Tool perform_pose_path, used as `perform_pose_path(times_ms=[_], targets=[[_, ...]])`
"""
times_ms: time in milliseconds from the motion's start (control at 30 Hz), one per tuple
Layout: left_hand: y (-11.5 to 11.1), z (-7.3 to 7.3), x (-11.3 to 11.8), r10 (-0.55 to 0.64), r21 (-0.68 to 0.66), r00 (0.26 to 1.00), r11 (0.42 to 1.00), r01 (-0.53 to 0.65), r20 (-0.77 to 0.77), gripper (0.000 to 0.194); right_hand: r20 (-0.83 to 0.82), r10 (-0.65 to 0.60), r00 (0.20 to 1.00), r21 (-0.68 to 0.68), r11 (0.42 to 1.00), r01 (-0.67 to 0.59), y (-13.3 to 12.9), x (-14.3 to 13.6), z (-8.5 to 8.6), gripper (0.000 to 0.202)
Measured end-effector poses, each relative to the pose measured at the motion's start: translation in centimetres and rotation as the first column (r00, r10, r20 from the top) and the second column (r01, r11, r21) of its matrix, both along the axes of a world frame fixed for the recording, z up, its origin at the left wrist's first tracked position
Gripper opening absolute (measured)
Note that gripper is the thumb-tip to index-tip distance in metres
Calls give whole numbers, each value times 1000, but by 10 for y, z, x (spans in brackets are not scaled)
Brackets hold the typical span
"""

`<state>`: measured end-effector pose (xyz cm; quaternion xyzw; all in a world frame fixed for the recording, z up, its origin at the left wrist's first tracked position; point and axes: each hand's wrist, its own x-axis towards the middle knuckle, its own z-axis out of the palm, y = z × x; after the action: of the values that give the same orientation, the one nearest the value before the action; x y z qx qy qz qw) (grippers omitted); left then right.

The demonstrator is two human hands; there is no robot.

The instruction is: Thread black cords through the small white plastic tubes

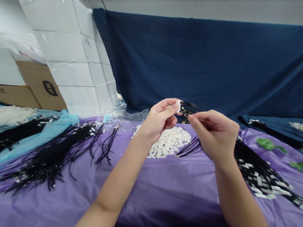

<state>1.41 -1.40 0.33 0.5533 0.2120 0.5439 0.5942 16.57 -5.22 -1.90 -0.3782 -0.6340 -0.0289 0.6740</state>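
Observation:
Between thumb and fingers, my left hand [162, 118] pinches a small white plastic connector [179, 106]. Black wires [192, 105] run from the connector toward my right hand [215, 131], whose thumb and forefinger are closed on them. More wire ends [191, 147] hang below that hand. Both hands are raised above a pile of white connectors [168, 142]. The wire tips near the right fingertips are too small to make out.
Bundles of black wires [45, 152] lie at the left on the purple cloth [175, 192]. Wires with white connectors [263, 177] lie at the right, near green leaves [268, 144]. White boxes [77, 68] are stacked behind on the left, beside a dark blue curtain [201, 61].

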Motion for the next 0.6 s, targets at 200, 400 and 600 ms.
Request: perform_pose_path(times_ms=[200,400,600], targets=[[-1,-1,-1,2,69,1000,998,-1,-18,21,24,-5,1000,6,1000,5,-1,1,1,8],[-3,-3,4,158,253,985,958,-137,-67,15,29,43,999,-89,995,-40,0,4,0,11],[-6,-7,14,309,369,949,890,-268,-56,13,61,1,998,-123,992,7,1,5,1,15]])
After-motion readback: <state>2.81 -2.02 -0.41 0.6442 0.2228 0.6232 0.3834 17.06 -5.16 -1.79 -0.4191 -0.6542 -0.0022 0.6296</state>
